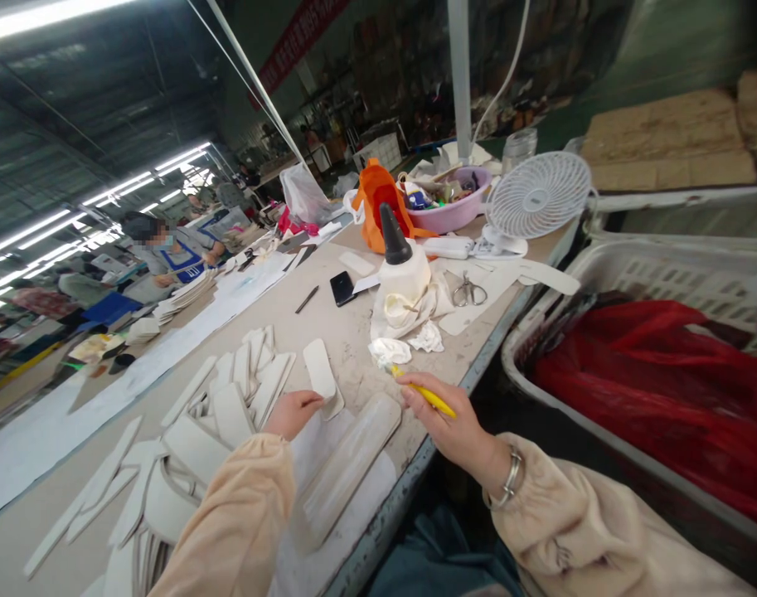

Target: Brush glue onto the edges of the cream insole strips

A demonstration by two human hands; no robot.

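Note:
My left hand [294,414] pinches the near end of a pale, round-ended strip [319,368]. A second pale piece lies partly beneath that strip. In my right hand [445,421] is a slim yellow-handled tool [433,399], its tip at a crumpled white wad [392,351]; whether the tip is a brush I cannot tell. Between my hands, a long pale board [353,468] lies on white paper, with a glossy surface. Behind the wad stands a white bottle [405,275] with a black cone nozzle, wrapped low down in crumpled cloth.
Many pale strips [229,414] are heaped at left. Beyond lie a black phone [342,288], a pen [307,299] and scissors [468,291]. An orange bag [373,199], lilac basin [456,214] and white fan [540,197] stand farther back. A crate [521,373] with red material flanks the table's right edge.

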